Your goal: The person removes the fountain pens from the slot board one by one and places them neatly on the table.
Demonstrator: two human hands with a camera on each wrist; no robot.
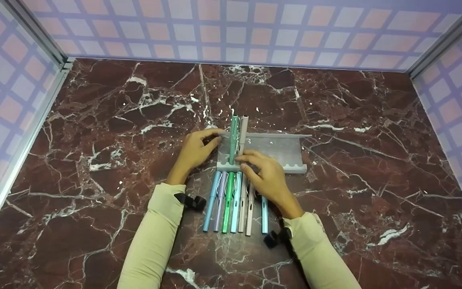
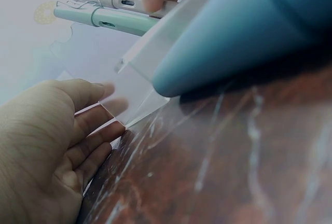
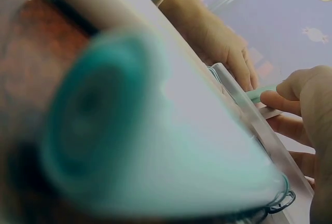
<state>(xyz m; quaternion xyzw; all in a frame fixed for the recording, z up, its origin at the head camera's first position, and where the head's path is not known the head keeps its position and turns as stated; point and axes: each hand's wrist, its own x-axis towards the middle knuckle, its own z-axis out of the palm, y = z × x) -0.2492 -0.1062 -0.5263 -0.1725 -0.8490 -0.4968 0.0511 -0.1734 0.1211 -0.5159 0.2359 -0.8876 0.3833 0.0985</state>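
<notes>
A clear plastic pen rack (image 1: 274, 151) with a notched front edge stands on the marbled table. My left hand (image 1: 197, 149) pinches its left end; in the left wrist view, the fingers (image 2: 85, 125) show partly through the clear panel. A teal-green pen (image 1: 233, 138) lies in the rack at the left, cap end toward the back. Beside it on the right is a beige pen (image 1: 243, 130). My right hand (image 1: 268, 176) holds this beige pen near its lower end, at the front notches.
In front of the rack lie several pens side by side: blue (image 1: 211, 204), purple (image 1: 219, 206), green (image 1: 227, 204), light blue (image 1: 236, 204) and two beige ones (image 1: 249, 214). Another light blue pen (image 1: 264, 218) lies apart, under the right wrist. Checkered walls (image 1: 239, 32) border the table.
</notes>
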